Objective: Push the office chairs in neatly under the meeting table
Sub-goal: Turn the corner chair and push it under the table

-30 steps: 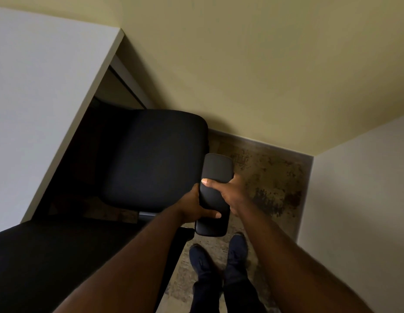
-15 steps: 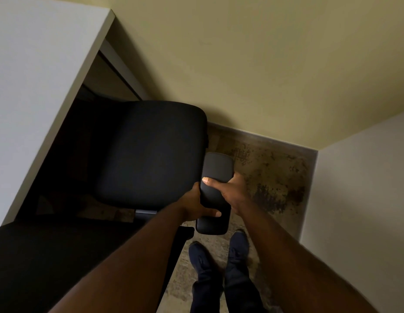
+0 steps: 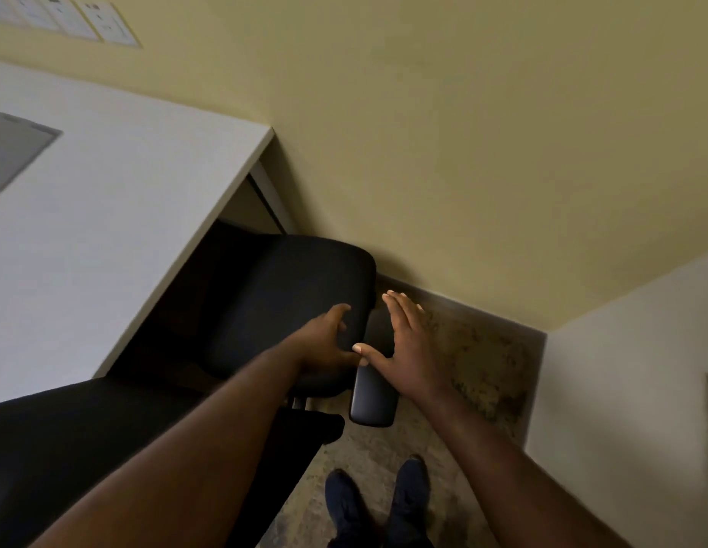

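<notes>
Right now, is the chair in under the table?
Partly in: the chair seat's front lies under the table edge; its rear and armrest stick out.

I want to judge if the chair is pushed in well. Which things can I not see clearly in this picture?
- Chair base and wheels: head view, hidden under the seat and the table.
- Second armrest: hidden in the dark under the table.
- Front of the armrest: covered by the open right hand.
- Backrest: cut off by the left and bottom edges.
- Left hand contact with the seat: unclear.
</notes>
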### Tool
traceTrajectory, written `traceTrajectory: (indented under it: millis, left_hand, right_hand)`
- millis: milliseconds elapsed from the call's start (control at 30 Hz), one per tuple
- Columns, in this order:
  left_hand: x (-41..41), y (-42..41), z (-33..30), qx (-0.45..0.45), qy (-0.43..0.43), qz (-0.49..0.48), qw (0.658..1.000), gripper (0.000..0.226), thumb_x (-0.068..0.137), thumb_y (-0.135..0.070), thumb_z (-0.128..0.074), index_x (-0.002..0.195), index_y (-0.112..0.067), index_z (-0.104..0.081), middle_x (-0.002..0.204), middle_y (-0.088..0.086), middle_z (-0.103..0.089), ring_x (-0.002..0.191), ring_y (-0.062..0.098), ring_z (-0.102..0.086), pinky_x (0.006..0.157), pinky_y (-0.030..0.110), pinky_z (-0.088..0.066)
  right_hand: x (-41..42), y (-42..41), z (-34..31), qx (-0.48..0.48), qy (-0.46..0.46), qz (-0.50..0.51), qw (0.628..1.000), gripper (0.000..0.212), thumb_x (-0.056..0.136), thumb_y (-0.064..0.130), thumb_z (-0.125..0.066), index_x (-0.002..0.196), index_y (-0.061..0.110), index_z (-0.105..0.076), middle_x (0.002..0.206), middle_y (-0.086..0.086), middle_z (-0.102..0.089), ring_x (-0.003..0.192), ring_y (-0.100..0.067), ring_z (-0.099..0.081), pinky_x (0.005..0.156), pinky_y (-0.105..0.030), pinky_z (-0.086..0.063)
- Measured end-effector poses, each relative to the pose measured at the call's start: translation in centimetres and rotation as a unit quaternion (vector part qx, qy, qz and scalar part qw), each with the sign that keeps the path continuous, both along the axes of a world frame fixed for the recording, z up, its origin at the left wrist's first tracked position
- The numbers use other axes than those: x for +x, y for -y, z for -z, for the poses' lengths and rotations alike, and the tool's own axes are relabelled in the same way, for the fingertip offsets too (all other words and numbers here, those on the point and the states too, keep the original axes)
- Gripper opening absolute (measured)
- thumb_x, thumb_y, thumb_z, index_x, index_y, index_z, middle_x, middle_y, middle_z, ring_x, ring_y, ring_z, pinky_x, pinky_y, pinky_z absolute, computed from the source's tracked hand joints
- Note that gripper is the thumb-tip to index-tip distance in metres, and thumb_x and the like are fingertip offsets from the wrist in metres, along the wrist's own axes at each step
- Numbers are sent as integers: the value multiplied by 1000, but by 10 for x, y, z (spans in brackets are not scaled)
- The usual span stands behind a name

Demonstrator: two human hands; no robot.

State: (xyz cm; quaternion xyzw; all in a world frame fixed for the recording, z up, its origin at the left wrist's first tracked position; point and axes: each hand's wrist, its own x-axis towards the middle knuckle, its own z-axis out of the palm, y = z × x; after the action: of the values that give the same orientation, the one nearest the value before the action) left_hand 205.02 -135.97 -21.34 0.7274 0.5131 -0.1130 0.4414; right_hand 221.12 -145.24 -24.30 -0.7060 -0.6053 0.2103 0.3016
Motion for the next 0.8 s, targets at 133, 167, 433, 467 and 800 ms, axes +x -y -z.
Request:
traceTrajectory:
  millis: [133, 167, 433, 467, 800]
  left_hand:
    - [-8, 4, -48, 53, 30, -15, 998, 107, 69, -44, -83, 151, -25, -17, 139, 4, -47, 114, 17, -54, 92, 28, -46]
    - [-11, 7, -59, 65, 39, -16, 997, 106, 70, -43, -83, 151, -25, -17, 140, 5, -47, 113, 17, -55, 91, 28, -46]
    - [-50, 30, -125, 139, 98, -28, 985, 101, 71, -46, -81, 150, -28, -20, 139, 2, -47, 111, 13, -54, 88, 25, -45]
    - [-57, 33, -130, 148, 101, -27, 983, 100, 71, -47, -80, 149, -29, -20, 139, 1, -46, 110, 12, -53, 87, 25, -44]
    - [-177, 75, -192, 222, 109, 7, 969, 74, 75, -46, -78, 138, -27, -44, 129, -5, -52, 110, 10, -53, 86, 24, -43]
  right_hand:
    - [-3, -1, -46, 23, 13, -7, 1000, 86, 80, 68, -52, 147, 18, -28, 153, -4, -32, 139, -14, -19, 114, -34, -18]
    - [-4, 0, -56, 32, 22, -15, 999, 86, 81, 67, -52, 146, 17, -29, 152, -5, -34, 139, -14, -20, 114, -34, -17]
    - [-21, 15, -121, 65, 63, -12, 996, 82, 83, 67, -50, 145, 17, -31, 148, -6, -39, 134, -19, -29, 111, -40, -28]
    - [-25, 18, -127, 69, 68, -12, 995, 81, 83, 68, -50, 145, 18, -31, 147, -5, -39, 134, -18, -30, 110, -39, -28]
    - [-106, 74, -189, 126, 77, -18, 989, 74, 84, 68, -49, 139, 20, -40, 142, -2, -46, 129, -16, -35, 107, -33, -28]
